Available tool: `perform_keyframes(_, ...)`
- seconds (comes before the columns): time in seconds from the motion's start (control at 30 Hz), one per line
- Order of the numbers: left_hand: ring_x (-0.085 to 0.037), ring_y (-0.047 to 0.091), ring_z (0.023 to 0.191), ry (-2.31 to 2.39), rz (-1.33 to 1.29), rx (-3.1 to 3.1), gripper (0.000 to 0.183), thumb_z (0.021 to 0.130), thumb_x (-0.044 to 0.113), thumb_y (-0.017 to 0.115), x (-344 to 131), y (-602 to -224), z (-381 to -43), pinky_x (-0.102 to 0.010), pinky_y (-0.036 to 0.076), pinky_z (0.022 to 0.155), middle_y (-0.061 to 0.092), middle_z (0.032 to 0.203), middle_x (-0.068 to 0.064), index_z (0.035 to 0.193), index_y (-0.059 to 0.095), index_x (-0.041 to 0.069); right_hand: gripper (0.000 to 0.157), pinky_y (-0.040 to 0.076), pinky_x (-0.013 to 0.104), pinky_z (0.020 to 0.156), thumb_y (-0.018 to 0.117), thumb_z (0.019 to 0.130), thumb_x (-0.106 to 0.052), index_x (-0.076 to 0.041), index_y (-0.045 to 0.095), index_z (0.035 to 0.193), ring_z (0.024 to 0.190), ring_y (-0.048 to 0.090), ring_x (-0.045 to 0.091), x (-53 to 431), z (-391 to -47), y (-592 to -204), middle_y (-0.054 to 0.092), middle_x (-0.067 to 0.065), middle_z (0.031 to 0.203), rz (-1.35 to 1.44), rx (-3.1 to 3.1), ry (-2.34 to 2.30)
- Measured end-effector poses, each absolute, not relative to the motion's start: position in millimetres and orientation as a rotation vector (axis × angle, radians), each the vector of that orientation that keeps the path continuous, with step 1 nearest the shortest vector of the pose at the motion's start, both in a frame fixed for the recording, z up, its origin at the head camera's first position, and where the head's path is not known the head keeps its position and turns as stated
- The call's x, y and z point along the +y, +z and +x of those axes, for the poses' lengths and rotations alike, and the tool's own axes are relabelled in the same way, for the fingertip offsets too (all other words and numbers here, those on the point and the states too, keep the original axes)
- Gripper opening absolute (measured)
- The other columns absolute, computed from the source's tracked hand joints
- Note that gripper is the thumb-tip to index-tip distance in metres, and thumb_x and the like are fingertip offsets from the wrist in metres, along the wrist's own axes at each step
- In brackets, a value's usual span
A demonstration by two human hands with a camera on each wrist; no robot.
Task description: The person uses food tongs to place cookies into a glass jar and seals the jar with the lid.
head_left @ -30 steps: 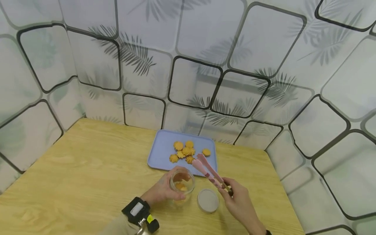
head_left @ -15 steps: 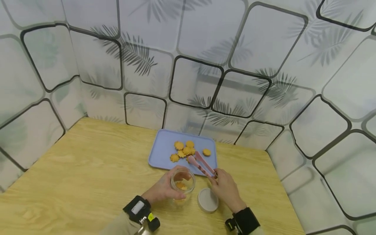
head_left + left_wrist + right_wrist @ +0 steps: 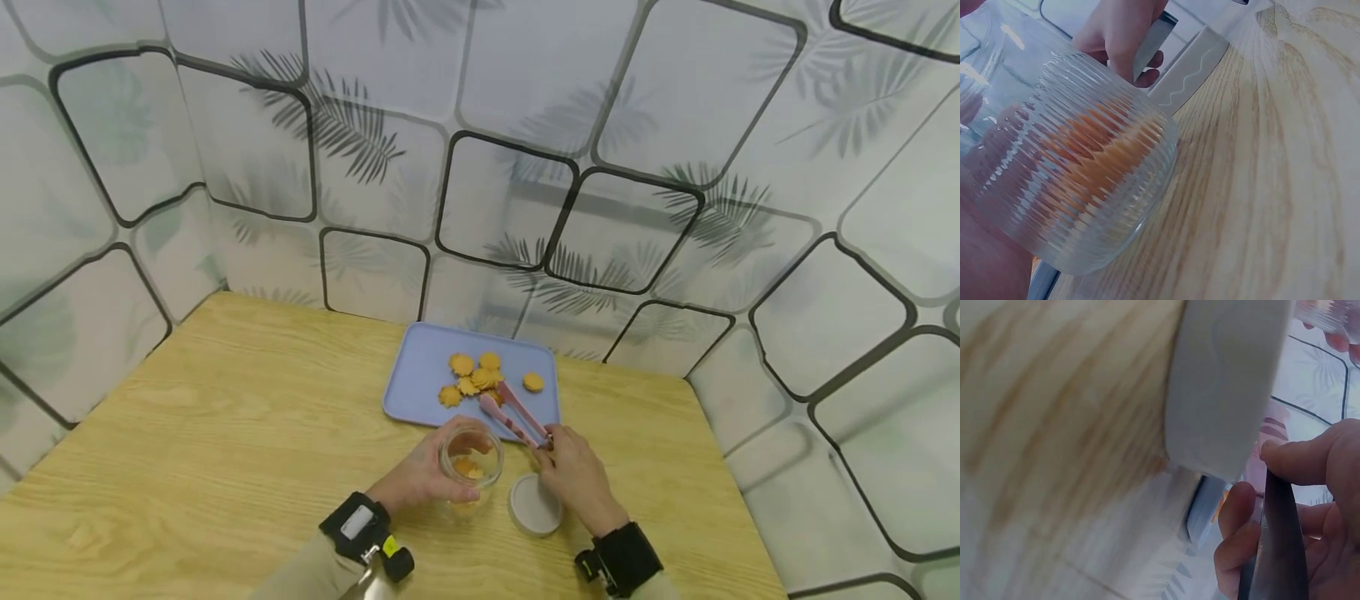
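My left hand [image 3: 427, 473] grips a clear ribbed glass jar [image 3: 472, 454], its open mouth facing up. Several cookies [image 3: 1100, 159] lie at the bottom of the jar. In my right hand [image 3: 579, 477] I hold a pair of pink tongs [image 3: 517, 412] with dark metal handles [image 3: 1277, 544]. The spread tips of the tongs reach over the tray, around a cookie [image 3: 495, 397] at the near side of the pile. Yellow flower-shaped cookies [image 3: 461, 364] lie heaped on the blue tray [image 3: 420, 358], and a single cookie [image 3: 533, 382] sits apart to the right.
A round whitish lid [image 3: 536, 505] lies on the wooden table [image 3: 247, 433] between the jar and my right wrist. Behind the tray, a patterned curtain [image 3: 375, 275] hangs along the table's back edge and continues around both sides.
My right hand has moved forward and left, bringing the tong tips down onto the near edge of the cookie pile. The left hand with the jar stays nearly still.
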State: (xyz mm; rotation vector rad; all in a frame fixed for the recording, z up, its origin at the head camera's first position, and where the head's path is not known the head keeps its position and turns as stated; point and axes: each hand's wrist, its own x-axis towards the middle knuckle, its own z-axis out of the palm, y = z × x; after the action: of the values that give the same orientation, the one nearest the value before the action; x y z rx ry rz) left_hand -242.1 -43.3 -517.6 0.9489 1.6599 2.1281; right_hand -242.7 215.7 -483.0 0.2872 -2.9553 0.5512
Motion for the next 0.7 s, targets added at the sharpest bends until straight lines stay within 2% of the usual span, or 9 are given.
perform_keyframes(0.23,-0.052,0.047,0.128,2.127,0.947,1.649,0.073,0.08,0.018,0.087,-43.4,-517.3,-243.0,-0.055,0.055,0.097,0.052,0.134,-0.031,0.14,0.047,0.005,0.019,0.049,0.034,0.061,0.075,0.092,-0.016,-0.006,0.068,0.106,0.075,0.06,0.018,218.8,-241.9,-484.1,0.066,0.004,0.088,0.34,-2.892,0.502)
perform_keyframes(0.4,-0.054,0.045,0.13,2.115,0.953,1.656,0.075,0.081,0.02,0.087,-43.6,-516.5,-243.1,-0.05,0.056,0.096,0.053,0.136,-0.026,0.142,0.046,0.006,0.012,0.042,0.028,0.057,0.077,0.089,-0.011,-0.008,0.067,0.096,0.066,0.052,0.012,224.1,-241.3,-487.2,0.063,0.0,0.079,0.402,-2.833,0.486)
perform_keyframes(0.57,-0.054,0.045,0.13,2.123,0.96,1.639,0.076,0.081,0.019,0.087,-43.6,-515.3,-242.3,-0.045,0.057,0.096,0.054,0.136,-0.026,0.144,0.046,0.004,0.012,0.042,0.028,0.058,0.077,0.088,-0.009,-0.008,0.068,0.095,0.065,0.052,0.011,228.0,-239.4,-486.9,0.063,0.0,0.079,0.411,-2.843,0.478)
perform_keyframes(0.7,-0.055,0.044,0.13,2.128,0.95,1.623,0.075,0.081,0.018,0.087,-43.9,-514.9,-242.3,-0.046,0.057,0.096,0.054,0.137,-0.025,0.143,0.046,0.006,0.012,0.042,0.028,0.057,0.077,0.087,-0.008,-0.007,0.069,0.096,0.065,0.052,0.01,229.5,-237.6,-485.7,0.065,-0.001,0.079,0.421,-2.836,0.498)
